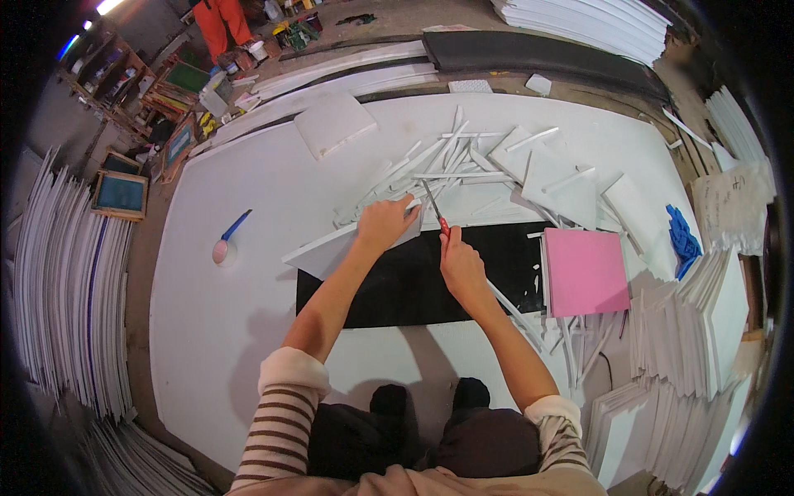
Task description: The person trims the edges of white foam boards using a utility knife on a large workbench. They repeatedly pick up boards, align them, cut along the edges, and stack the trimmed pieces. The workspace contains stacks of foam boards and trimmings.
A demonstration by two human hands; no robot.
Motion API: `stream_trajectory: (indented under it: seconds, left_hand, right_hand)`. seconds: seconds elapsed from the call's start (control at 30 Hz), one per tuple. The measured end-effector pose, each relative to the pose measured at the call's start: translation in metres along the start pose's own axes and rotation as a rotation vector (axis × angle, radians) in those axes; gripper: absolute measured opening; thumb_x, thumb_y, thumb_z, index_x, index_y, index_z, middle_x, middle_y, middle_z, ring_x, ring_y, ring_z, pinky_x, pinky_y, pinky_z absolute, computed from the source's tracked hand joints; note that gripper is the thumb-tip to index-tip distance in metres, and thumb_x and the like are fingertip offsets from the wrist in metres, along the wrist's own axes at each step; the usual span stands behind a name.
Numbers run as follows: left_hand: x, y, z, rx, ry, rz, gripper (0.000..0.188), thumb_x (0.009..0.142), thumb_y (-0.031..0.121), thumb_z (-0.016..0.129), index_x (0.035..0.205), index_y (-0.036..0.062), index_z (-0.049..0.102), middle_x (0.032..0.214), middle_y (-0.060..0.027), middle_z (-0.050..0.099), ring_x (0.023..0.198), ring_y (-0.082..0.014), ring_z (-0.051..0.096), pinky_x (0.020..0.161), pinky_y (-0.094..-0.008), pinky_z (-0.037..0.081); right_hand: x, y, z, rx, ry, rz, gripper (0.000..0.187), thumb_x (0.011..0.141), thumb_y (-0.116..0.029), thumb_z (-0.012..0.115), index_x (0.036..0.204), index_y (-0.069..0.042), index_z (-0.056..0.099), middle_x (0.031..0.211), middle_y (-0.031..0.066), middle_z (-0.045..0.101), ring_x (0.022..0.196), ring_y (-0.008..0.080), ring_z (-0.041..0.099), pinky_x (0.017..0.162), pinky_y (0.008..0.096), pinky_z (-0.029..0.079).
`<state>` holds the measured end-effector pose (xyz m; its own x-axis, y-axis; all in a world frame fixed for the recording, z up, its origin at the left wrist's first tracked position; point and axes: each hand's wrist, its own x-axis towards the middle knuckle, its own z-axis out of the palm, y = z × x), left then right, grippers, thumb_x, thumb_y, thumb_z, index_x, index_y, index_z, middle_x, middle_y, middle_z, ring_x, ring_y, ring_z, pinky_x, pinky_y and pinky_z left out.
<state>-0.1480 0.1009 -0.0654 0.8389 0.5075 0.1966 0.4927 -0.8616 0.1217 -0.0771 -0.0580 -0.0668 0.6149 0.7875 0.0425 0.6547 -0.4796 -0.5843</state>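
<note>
My left hand [385, 225] grips the top edge of a white foam board [337, 248], which is tilted up on its edge over a black mat [488, 277]. In my right hand [463, 269] is a knife with a red handle [444, 225]; its thin blade points away from me, close to the board's right end and my left fingers. Just beyond both hands lies a loose pile of narrow white offcut strips [455, 165]. A pink square board [585, 273] rests to the right of the mat.
The white table [207, 347] holds a square white block [335, 124], a small round container [224, 253] beside a blue tool [237, 224], and crumpled blue gloves [683, 241]. Stacked white boards [686, 322] stand at the right, more sheets [66, 281] at the left. A person in orange trousers [222, 25] is far off.
</note>
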Motion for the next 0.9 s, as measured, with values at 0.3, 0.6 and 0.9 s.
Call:
stream_trajectory:
  seconds: [0.3,0.6,0.9]
  left_hand:
    - [0.005,-0.003,0.001,-0.021,0.016,-0.063,0.033,0.084,0.041,0.046,0.093,0.0121,0.060,0.059,-0.0168,0.058,0.058,-0.0345,0.059,0.052,-0.0431,0.047]
    - [0.009,-0.007,-0.003,-0.047,-0.009,-0.066,0.034,0.084,0.040,0.046,0.095,0.0117,0.061,0.063,-0.0191,0.059,0.061,-0.0364,0.059,0.054,-0.0445,0.047]
    - [0.012,-0.012,-0.003,-0.031,-0.062,-0.050,0.033,0.086,0.039,0.044,0.097,0.0114,0.058,0.064,-0.0179,0.060,0.062,-0.0360,0.059,0.055,-0.0459,0.047]
  right_hand:
    - [-0.007,-0.007,0.005,-0.089,0.014,-0.037,0.022,0.092,-0.025,0.036,0.091,-0.003,0.038,0.061,0.0198,0.058,0.057,0.0392,0.058,0.048,0.0473,0.047]
    - [-0.003,-0.010,0.012,-0.115,-0.009,-0.012,0.023,0.092,-0.026,0.036,0.091,-0.003,0.038,0.062,0.0199,0.058,0.059,0.0395,0.059,0.049,0.0471,0.048]
    - [0.008,-0.018,0.015,-0.082,-0.069,0.071,0.022,0.091,-0.025,0.038,0.091,-0.003,0.037,0.064,0.0226,0.058,0.064,0.0402,0.060,0.053,0.0489,0.048]
